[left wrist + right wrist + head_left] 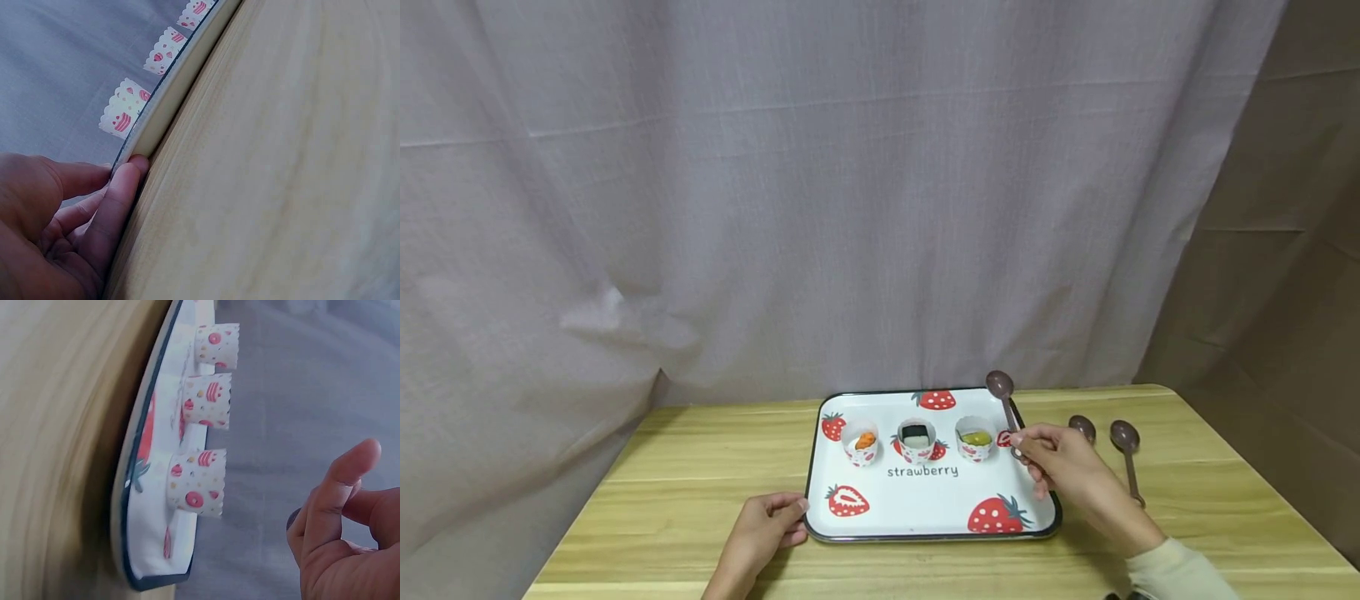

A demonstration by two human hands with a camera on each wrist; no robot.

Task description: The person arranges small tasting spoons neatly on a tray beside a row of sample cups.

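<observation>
My right hand (1063, 460) pinches a dark brown spoon (999, 384) by its handle, over the right side of a white strawberry-print tray (910, 508). The spoon's bowl points toward the curtain; in the right wrist view the fingers mostly hide it. At the tray's front left corner, the thumb and fingers of my left hand (765, 527) grip the rim (164, 103). Three printed paper cups stand in a row on the tray: the left cup (861, 455) holds something orange and white, the middle cup (917, 454) a black-and-white piece, the right cup (974, 451) something green.
Two more brown spoons lie on the wooden table (685, 475) right of the tray: one spoon (1125, 436) in full view, another spoon (1082, 427) partly behind my right hand. A grey curtain (850, 208) hangs along the table's far edge.
</observation>
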